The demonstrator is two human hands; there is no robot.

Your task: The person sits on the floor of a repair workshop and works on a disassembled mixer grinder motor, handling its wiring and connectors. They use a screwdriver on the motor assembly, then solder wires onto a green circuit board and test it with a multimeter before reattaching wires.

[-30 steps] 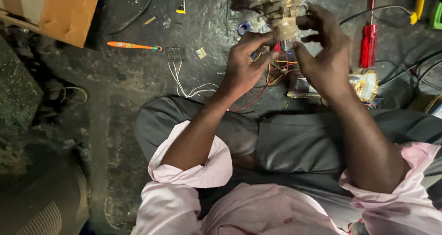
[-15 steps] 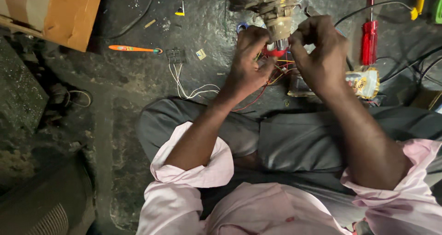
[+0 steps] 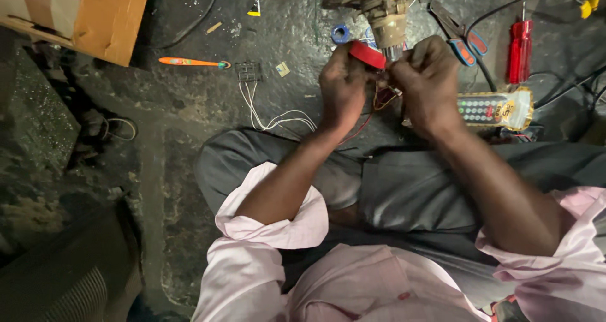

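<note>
Hands first: my left hand [image 3: 342, 87] is curled tight around a roll of red tape [image 3: 367, 54], pinched at the fingertips, and my right hand [image 3: 428, 85] is clenched just beside it, fingers pressed together on something small I can't make out from here. Both are bunched up right below a grimy metal motor part [image 3: 386, 9], with red and orange wires [image 3: 381, 99] dangling under my knuckles. So the tape sits up between the two hands, touching the left one, close under the motor.

Around me on the dark floor: pliers with blue and red handles [image 3: 459, 33] near my right hand, a red screwdriver [image 3: 521, 41] further right, a flashlight [image 3: 497, 108] just beside my right wrist, white wires [image 3: 268, 115] and an orange screwdriver [image 3: 189, 62] off left.
</note>
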